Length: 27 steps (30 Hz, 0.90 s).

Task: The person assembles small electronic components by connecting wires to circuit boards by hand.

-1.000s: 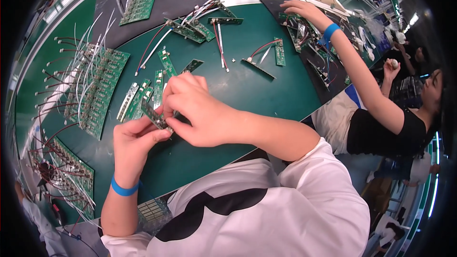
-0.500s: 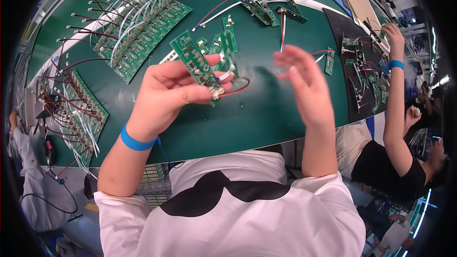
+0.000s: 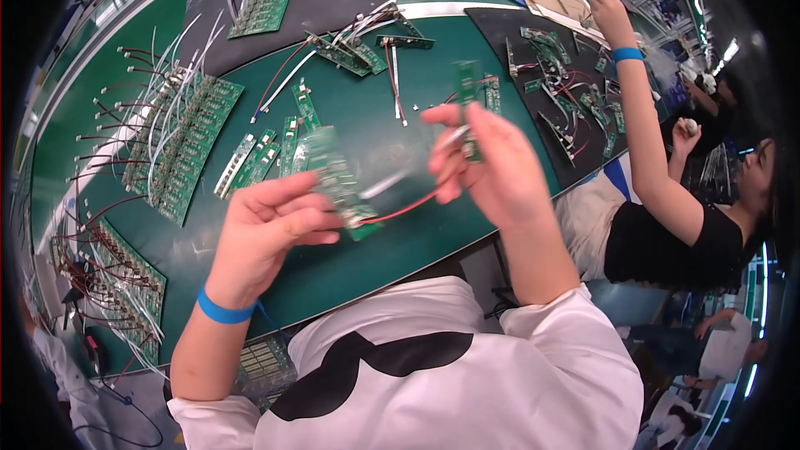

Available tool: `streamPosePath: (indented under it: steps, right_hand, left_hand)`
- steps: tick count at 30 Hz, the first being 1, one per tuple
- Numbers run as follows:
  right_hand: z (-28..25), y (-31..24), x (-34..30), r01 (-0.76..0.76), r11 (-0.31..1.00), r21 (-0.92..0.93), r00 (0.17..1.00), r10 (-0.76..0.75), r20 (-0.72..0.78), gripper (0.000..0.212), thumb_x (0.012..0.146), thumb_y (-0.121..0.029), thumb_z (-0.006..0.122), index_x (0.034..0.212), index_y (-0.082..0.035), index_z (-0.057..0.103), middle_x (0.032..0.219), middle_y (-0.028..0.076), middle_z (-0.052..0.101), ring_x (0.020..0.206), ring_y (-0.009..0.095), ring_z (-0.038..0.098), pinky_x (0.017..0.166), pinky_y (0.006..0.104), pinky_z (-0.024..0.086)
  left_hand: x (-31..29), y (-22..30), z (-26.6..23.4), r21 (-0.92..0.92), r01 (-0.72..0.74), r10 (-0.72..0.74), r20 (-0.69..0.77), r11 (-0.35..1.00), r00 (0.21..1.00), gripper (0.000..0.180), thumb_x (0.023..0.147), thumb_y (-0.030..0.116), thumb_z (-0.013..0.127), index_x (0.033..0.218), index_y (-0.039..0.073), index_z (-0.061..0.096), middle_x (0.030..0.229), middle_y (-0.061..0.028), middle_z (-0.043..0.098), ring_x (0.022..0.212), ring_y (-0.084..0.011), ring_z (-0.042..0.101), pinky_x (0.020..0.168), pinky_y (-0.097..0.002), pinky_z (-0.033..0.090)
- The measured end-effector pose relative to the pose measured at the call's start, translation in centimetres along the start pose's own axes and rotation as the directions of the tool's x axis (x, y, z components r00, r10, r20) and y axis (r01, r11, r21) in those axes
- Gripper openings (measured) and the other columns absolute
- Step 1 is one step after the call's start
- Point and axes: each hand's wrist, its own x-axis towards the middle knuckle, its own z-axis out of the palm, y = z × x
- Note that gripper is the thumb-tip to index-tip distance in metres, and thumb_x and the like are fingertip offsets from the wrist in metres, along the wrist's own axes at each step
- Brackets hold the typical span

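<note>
While the board (image 3: 337, 183) is being pinched up off the table (image 3: 400, 233) by the left hand (image 3: 271, 233), its red wire (image 3: 408, 207) is being pulled taut, probably for slack. That wire is being gripped by the right hand's (image 3: 492, 171) closed fingertips.

- No packages, labels, signs or screens can be made out anywhere on the green work table (image 3: 367, 117) — nor on the black mats lying over its far edge and right corner.
- Any markings on the small green circuit boards are too blurred to tell.
</note>
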Motion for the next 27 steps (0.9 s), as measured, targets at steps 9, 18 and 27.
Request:
streamPosePath:
  steps: [9, 18, 27]
  right_hand:
    - [-7.2, -8.8, 3.2, 0.293, 0.908, -0.298, 0.928, -0.345, -0.141, 0.04, 0.097, -0.031, 0.039, 0.113, 0.004, 0.051, 0.087, 0.014, 0.063, 0.062, 0.017, 0.062, 0.054, 0.0237, 0.045]
    - [-12.5, -7.5, 17.4, 0.468, 0.827, -0.312, 0.8, -0.546, -0.246, 0.042, 0.098, -0.033, 0.035, 0.12, 0.003, 0.042, 0.11, 0.017, 0.061, 0.077, 0.021, 0.065, 0.06, 0.0256, 0.046]
    - [-16.4, -2.2, 18.1, -0.185, 0.838, -0.513, 0.775, -0.196, -0.6, 0.04, 0.092, -0.036, 0.049, 0.106, 0.001, 0.059, 0.098, 0.011, 0.063, 0.077, 0.018, 0.061, 0.065, 0.0284, 0.048]
  left_hand:
    - [1.1, -0.9, 2.2, 0.088, 0.133, -0.133, -0.002, 0.987, 0.991, 0.039, 0.09, 0.016, 0.056, 0.123, -0.003, 0.051, 0.108, -0.0194, 0.061, 0.095, -0.0247, 0.064, 0.078, -0.0295, 0.053]
    - [1.2, -0.8, 1.4, 0.15, 0.072, -0.072, -0.007, 0.986, 0.997, 0.035, 0.09, 0.015, 0.054, 0.12, -0.002, 0.053, 0.106, -0.0177, 0.063, 0.094, -0.0232, 0.064, 0.079, -0.0294, 0.052]
    - [1.0, -1.1, 0.6, 0.208, 0.041, -0.038, -0.017, 0.977, 0.999, 0.036, 0.089, 0.017, 0.056, 0.119, -0.003, 0.053, 0.104, -0.019, 0.063, 0.09, -0.0244, 0.065, 0.076, -0.0304, 0.053]
